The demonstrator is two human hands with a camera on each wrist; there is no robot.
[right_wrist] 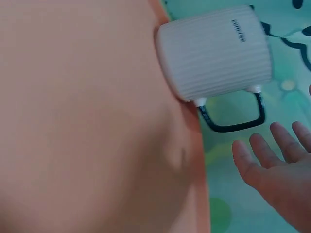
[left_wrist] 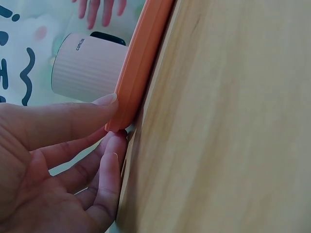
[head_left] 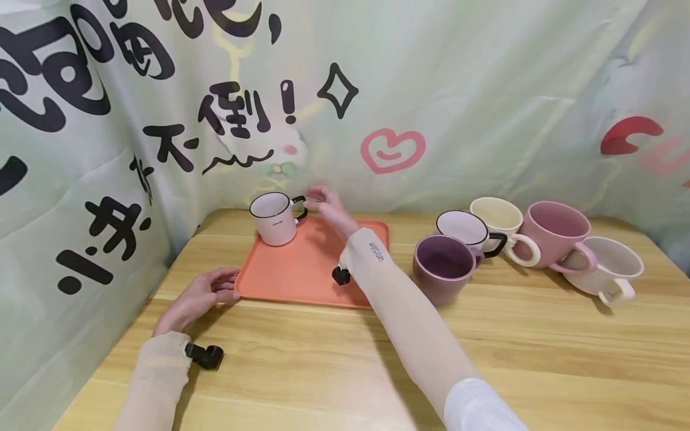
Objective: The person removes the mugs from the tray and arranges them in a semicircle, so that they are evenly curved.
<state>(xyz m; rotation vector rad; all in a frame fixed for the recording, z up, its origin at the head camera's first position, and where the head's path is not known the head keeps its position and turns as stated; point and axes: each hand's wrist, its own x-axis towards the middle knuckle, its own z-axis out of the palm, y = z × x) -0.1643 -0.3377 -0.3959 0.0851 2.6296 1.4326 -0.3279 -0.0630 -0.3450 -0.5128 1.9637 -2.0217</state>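
A pale pink mug with a black rim and black handle stands upright on the far left corner of an orange tray. My right hand is just right of its handle, fingers apart and holding nothing; the right wrist view shows a gap between the fingertips and the mug. At the tray's near left corner, my left hand pinches the edge. In the left wrist view its thumb lies on the rim, with other fingers below it.
Right of the tray stand a purple mug, a white mug with black handle, a cream mug, a pink mug and an off-white mug. Behind the wooden table hangs a printed curtain.
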